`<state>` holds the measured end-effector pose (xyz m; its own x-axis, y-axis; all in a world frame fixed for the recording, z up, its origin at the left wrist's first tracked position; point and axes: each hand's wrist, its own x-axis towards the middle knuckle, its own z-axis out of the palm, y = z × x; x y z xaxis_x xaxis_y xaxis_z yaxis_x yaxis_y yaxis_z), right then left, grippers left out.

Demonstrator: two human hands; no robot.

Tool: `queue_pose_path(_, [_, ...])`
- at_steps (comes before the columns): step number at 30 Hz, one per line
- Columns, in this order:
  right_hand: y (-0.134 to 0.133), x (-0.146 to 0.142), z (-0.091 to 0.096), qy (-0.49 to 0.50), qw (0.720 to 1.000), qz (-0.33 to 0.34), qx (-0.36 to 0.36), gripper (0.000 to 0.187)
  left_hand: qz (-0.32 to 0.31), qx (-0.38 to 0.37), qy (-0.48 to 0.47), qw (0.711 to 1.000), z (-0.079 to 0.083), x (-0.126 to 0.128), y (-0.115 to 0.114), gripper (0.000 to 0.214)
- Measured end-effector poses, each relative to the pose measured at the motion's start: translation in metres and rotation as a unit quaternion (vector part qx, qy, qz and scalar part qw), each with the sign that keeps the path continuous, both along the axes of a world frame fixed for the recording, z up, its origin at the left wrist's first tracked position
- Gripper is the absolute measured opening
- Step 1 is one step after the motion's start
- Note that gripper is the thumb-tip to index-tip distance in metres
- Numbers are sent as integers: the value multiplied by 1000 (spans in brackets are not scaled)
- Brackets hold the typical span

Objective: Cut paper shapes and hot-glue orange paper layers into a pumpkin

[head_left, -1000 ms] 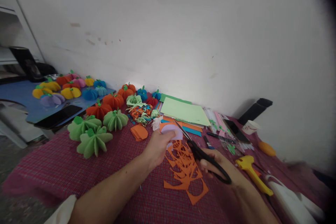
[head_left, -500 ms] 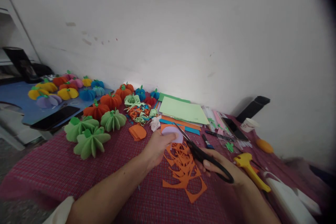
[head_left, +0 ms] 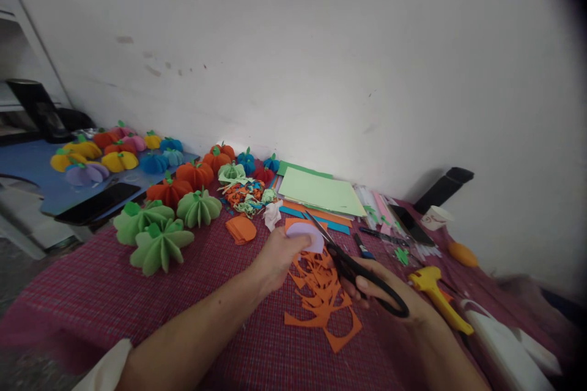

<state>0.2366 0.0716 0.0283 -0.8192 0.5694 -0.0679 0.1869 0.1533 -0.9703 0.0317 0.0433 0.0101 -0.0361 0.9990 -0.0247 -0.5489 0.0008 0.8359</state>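
Head view: barely anything has shifted since half a second ago. The left hand (head_left: 279, 259) is keeping its pinch on the pale lilac paper disc (head_left: 306, 236), nudged a touch nearer the blades. The right hand (head_left: 385, 293) is curled through the loops of the black-handled scissors (head_left: 362, 275), whose blades are lying almost closed along the disc's right edge. Disc and orange paper offcut (head_left: 323, 308) are hanging just above the red checked tablecloth (head_left: 137, 305), with the yellow glue gun (head_left: 438, 296) lying near the right hand. For a clean curve, I'd judge, the paper should be turning into the blades with short snips, fingertips kept off the cut line.
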Motion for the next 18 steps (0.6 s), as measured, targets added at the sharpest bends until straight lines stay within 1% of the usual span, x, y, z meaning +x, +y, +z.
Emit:
queue_pose_path(4, [2,3,-3,-6,1000,-13,2,41,2,-5,5,1000,1,0,0,7])
queue_pose_path(9, [5,9,-4,-45,999,-22,10,41,2,-12,9,1000,3,0,-1,8])
queue_pose_path(13, [6,13,-6,-34,999,-26,-8,40,2,-13,13,1000,4,0,-2,6])
queue_pose_path(15, [6,13,-5,-31,999,-29,-11,39,-1,-16,17,1000,4,1,-2,5])
queue_pose_path(18, [5,14,1,-45,999,-29,5,39,-3,-18,25,1000,4,1,-1,5])
